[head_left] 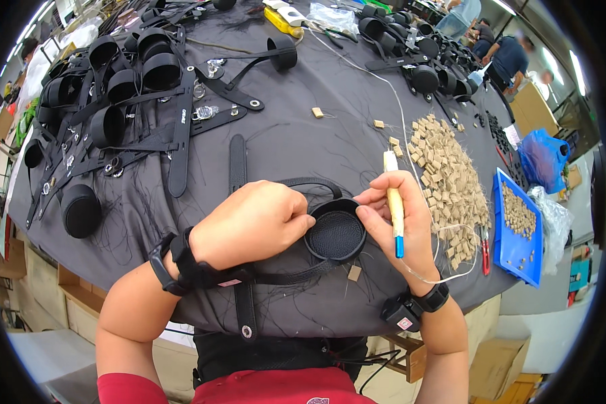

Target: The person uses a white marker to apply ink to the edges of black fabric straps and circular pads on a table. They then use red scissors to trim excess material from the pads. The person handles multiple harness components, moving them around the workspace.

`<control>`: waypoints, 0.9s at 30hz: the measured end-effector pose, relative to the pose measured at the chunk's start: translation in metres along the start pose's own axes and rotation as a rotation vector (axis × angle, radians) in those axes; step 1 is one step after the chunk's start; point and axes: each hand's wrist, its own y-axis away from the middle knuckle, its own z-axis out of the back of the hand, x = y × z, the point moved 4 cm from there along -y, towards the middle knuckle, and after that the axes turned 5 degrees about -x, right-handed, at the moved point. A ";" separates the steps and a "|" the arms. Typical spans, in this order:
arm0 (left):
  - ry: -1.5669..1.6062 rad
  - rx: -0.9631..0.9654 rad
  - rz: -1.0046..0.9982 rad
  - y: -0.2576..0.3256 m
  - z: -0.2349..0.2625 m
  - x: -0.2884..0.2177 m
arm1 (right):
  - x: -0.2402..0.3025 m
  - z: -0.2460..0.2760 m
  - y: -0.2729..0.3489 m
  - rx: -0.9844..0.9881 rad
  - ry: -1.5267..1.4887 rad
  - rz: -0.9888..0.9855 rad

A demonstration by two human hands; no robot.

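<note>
My left hand (256, 222) grips the left rim of a round black cup-shaped piece (335, 235) joined to black straps (238, 168). My right hand (400, 219) touches the cup's right rim with a fingertip. It also holds a pale stick-shaped tool with a blue tip (395, 212), pointing down. A thin white thread (427, 276) trails from that hand. A small tan tag (354, 273) lies just below the cup on the dark grey cloth-covered table (303, 135).
A heap of tan tags (448, 178) lies to the right, beside a blue tray (517, 232) with more tags. Red-handled snips (485, 246) lie between them. Several finished black strap-and-cup sets (128, 87) cover the left and far side. Other people work at the back right.
</note>
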 end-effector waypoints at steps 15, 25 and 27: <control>-0.165 -0.240 -0.167 0.002 0.006 -0.018 | -0.007 -0.004 -0.001 0.038 0.075 0.005; -0.046 -0.038 -0.219 0.004 0.003 -0.019 | 0.012 0.014 0.005 -0.058 -0.107 0.140; -0.034 -0.060 -0.240 0.004 0.002 -0.017 | 0.022 0.014 0.008 -0.080 -0.182 0.202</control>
